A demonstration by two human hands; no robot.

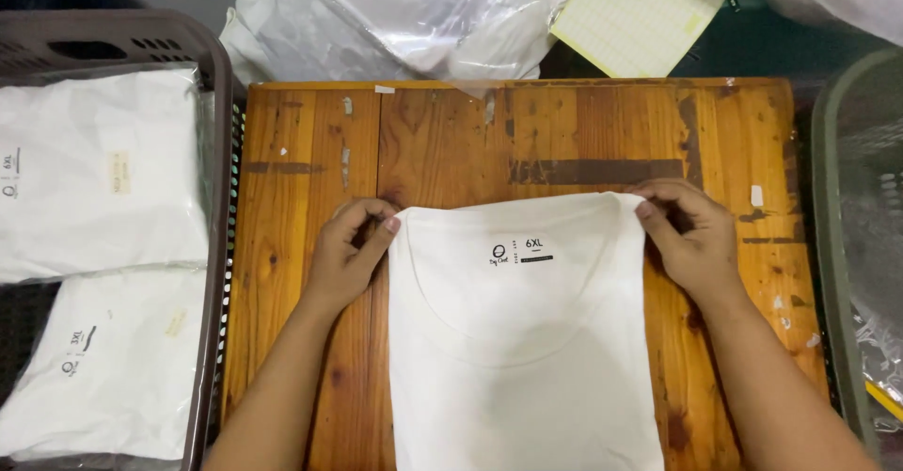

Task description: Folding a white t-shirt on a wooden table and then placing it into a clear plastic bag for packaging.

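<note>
Now, hands: left hand and right hand pinch the folded white cotton T-shirt at its shoulders.
Risk: an uneven pull could skew the fold.

Shirt on desk, left hand and right hand at its top corners, basket of bagged shirts left, notepad behind.

A worn wooden counter of orange-brown boards fills the middle, marked with dark tape residue and pale scraps. Beyond the fingers, clear plastic bags crowd its far edge, with a yellow gridded pad beside them. Left of the fingers stands a brown basket of bagged white garments. Right of them curves a grey bin. The light is even and soft.
</note>
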